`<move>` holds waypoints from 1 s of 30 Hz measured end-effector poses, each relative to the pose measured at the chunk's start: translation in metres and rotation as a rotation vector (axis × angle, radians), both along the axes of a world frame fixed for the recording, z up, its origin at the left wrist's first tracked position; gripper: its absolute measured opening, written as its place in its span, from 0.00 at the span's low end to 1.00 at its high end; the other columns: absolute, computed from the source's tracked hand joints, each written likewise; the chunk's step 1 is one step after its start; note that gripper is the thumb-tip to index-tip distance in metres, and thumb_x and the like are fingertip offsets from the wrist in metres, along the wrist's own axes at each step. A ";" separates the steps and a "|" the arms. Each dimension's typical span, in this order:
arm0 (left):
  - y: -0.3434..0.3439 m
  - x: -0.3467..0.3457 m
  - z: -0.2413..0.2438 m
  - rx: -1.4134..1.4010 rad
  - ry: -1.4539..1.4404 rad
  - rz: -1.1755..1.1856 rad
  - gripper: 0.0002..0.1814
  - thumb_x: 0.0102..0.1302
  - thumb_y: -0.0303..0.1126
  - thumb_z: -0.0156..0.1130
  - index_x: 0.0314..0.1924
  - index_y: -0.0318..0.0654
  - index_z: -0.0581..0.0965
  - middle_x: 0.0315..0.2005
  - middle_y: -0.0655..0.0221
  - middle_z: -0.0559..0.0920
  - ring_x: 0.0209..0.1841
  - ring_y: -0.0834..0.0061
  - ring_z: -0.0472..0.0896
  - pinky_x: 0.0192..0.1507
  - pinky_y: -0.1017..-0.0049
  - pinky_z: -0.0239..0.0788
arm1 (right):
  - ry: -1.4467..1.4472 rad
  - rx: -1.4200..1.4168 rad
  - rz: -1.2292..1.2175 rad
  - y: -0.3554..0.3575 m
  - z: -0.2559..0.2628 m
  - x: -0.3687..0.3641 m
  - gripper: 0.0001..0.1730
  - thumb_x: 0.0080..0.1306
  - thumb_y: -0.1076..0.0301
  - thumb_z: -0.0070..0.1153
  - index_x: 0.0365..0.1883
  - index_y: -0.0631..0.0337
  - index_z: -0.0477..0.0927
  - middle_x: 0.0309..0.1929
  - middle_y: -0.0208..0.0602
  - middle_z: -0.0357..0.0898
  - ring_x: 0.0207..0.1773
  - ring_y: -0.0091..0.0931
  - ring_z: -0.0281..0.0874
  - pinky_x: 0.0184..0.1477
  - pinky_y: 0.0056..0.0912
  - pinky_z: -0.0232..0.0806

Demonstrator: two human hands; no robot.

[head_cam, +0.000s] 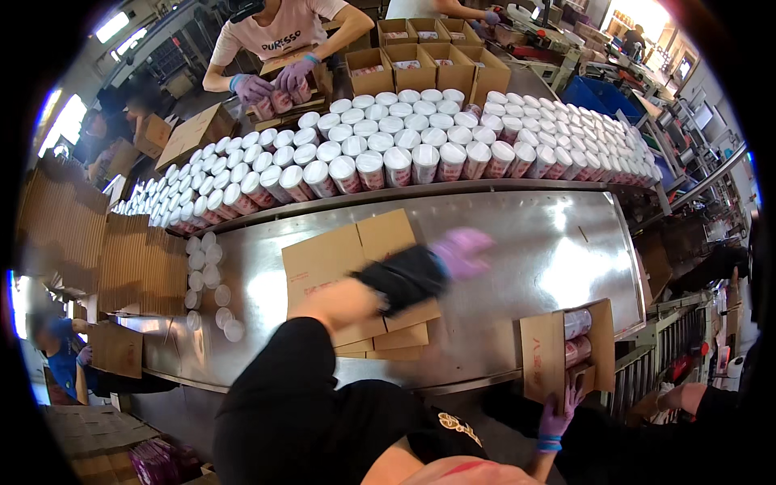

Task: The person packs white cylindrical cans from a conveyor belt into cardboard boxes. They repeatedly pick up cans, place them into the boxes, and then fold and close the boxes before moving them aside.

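Observation:
My left hand, in a purple glove with a black cuff, is blurred above the steel table; nothing shows in it, and its fingers look apart. Under that forearm lie flat, folded cardboard cartons, overlapping. My right hand, also gloved in purple, grips the near end of an upright-walled cardboard carton at the table's right front edge. Inside this carton are cylindrical cans with red print, lying on their sides. Its flap stands out toward the right.
Rows of white-lidded cans line the table's far side. Loose clear lids and stacked flat cartons are at the left. Across, a person's gloved hands hold cans over a carton; filled cartons stand beside. Roller conveyor at right.

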State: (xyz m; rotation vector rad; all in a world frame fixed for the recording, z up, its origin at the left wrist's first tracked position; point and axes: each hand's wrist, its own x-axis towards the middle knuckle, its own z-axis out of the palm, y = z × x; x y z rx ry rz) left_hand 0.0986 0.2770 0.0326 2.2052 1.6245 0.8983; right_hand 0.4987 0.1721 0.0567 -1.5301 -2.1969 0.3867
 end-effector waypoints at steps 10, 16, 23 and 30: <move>-0.227 -0.184 -0.009 -0.773 -0.208 0.128 0.46 0.39 0.53 0.71 0.57 0.38 0.65 0.47 0.56 0.76 0.49 0.58 0.74 0.53 0.67 0.64 | 0.164 -0.037 0.370 0.021 0.015 -0.229 0.45 0.47 0.53 0.63 0.60 0.66 0.61 0.59 0.53 0.62 0.64 0.46 0.54 0.65 0.42 0.48; -0.272 -0.144 0.012 -0.472 0.333 0.284 0.28 0.48 0.43 0.63 0.48 0.40 0.71 0.42 0.62 0.76 0.46 0.60 0.73 0.50 0.65 0.63 | -0.346 -0.216 0.313 -0.001 -0.061 -0.344 0.61 0.43 0.32 0.57 0.66 0.63 0.48 0.66 0.51 0.51 0.69 0.44 0.45 0.66 0.48 0.41; -0.252 -0.153 0.161 -0.437 0.138 0.175 0.19 0.52 0.31 0.56 0.47 0.43 0.73 0.36 0.64 0.80 0.37 0.60 0.78 0.39 0.66 0.70 | 0.880 -0.803 0.435 0.084 0.037 -0.373 0.31 0.57 0.63 0.56 0.57 0.65 0.60 0.47 0.39 0.71 0.49 0.29 0.71 0.51 0.31 0.64; -0.272 -0.127 0.175 -0.003 0.565 -0.032 0.14 0.54 0.39 0.59 0.41 0.47 0.73 0.30 0.71 0.76 0.38 0.67 0.75 0.41 0.68 0.66 | 0.570 -0.790 0.546 0.006 0.101 -0.391 0.46 0.43 0.60 0.70 0.52 0.67 0.53 0.49 0.45 0.67 0.53 0.30 0.66 0.55 0.34 0.62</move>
